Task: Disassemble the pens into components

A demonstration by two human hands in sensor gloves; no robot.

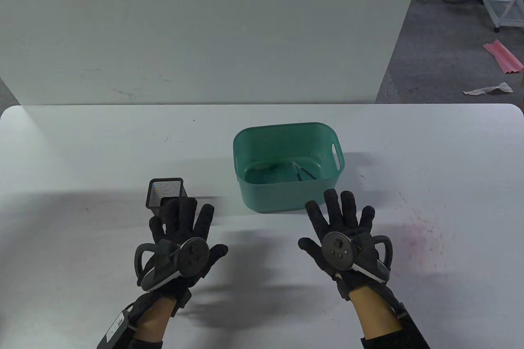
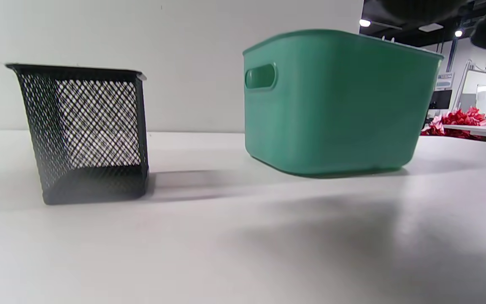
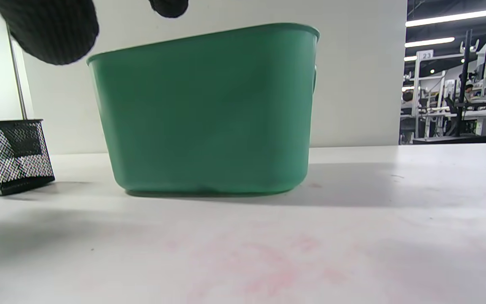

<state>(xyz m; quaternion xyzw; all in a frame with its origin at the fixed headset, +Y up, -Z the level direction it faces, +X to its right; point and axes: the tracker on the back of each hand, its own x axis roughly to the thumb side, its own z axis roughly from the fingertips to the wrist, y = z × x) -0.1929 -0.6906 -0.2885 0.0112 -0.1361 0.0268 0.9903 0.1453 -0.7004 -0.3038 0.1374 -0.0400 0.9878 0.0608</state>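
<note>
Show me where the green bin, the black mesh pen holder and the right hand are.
green bin (image 1: pixel 332 135): table view, on its far right rim above the handle slot.
black mesh pen holder (image 2: pixel 95 122): left wrist view, on its mesh front wall.
right hand (image 1: pixel 342 238): table view, on the gloved back of the hand.

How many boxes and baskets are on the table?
2: a green bin in the middle, and a black mesh pen holder to its left, partly behind the left hand.
</note>
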